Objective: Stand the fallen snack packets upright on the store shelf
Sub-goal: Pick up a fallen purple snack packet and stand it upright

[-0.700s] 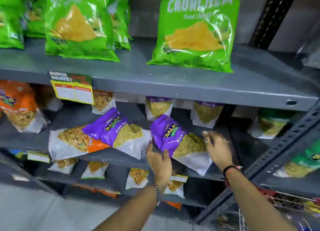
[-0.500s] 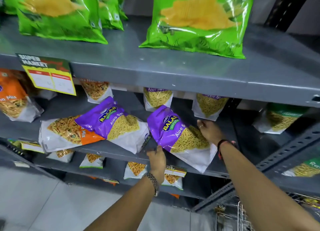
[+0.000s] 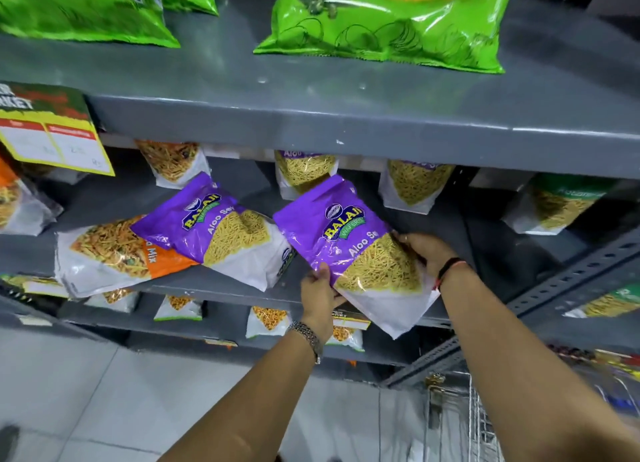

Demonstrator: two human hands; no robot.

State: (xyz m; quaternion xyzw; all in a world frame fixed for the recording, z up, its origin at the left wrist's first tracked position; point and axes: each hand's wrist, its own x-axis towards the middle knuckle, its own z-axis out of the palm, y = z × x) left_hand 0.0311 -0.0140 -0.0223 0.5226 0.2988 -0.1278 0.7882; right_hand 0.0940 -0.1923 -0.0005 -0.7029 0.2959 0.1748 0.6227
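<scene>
A purple Aloo Sev packet lies tilted on the middle grey shelf, its white bottom overhanging the front edge. My left hand grips its lower left edge. My right hand holds its right side. To the left lies a second purple Aloo Sev packet, resting partly on a fallen orange mix packet. Upright packets stand at the back of that shelf.
Large green chip bags stand on the upper shelf. A yellow price tag hangs from its left edge. Small packets sit on the lower shelf. A slotted metal upright and a wire cart are at the right.
Both hands have closed on the right purple packet and its top has lifted slightly off the shelf. The view has dropped and moved closer to the shelf.
</scene>
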